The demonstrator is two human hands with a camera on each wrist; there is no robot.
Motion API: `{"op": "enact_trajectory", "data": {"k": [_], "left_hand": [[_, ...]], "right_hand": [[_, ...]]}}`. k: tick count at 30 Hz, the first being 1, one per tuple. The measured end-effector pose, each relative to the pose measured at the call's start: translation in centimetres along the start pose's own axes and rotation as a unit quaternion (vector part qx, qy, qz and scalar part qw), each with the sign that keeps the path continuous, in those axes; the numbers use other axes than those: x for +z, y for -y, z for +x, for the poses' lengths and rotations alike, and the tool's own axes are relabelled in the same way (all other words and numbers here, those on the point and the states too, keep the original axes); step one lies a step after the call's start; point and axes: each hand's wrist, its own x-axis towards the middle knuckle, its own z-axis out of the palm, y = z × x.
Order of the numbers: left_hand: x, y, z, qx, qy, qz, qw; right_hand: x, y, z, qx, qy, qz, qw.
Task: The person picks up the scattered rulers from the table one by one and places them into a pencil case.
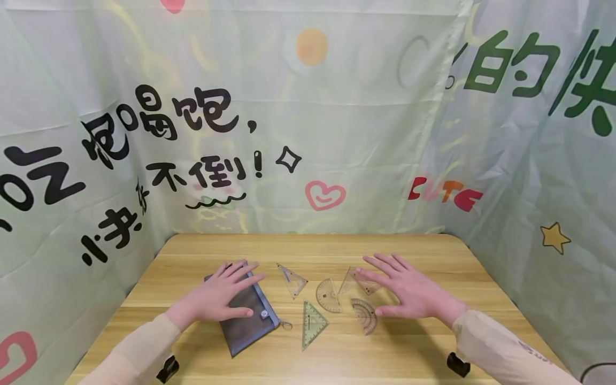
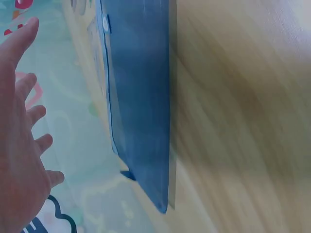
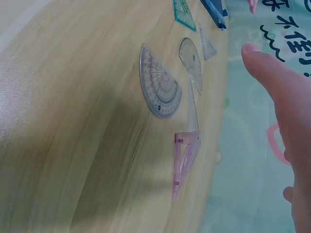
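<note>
My left hand (image 1: 218, 297) hovers with spread fingers above a blue zippered pouch (image 1: 245, 326), which lies flat on the table and is partly hidden by the hand. My right hand (image 1: 409, 289), fingers also spread, is held over the right side of the set of drawing tools. Nearest to it are a clear protractor (image 1: 364, 316) and a pink set square (image 3: 184, 155). Between the hands lie another protractor (image 1: 329, 295), a green set square (image 1: 313, 324) and a clear set square (image 1: 291, 280). One more clear triangular piece (image 3: 193, 109) touches the pink one. Neither hand holds anything.
The wooden table (image 1: 385, 358) has rounded far corners. Printed cloth curtains (image 1: 269, 214) hang close around its back and sides. A small metal zipper ring (image 1: 286, 324) sticks out from the pouch's corner. Black straps (image 1: 458, 364) sit under both wrists.
</note>
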Motion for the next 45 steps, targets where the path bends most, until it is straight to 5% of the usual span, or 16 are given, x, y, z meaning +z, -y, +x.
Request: {"op": "enact_trajectory", "data": {"k": [18,33,45], "left_hand": [[2.0,-0.7,0.6,-0.022,-0.01,-0.006,0.9997],[2.3,-2.0,1.4,-0.015,0.004,-0.02,0.9997],[2.6,-3.5,1.8,0.0,-0.001,-0.04,0.9992]], "right_hand": [[-0.1,-0.3,-0.1,0.049,0.019,0.037,0.998],[-0.1,-1.2,0.7,0.102,0.035,0.069,0.992],[0.2,-1.4,1.1,0.104,0.038,0.07,0.991]]}}
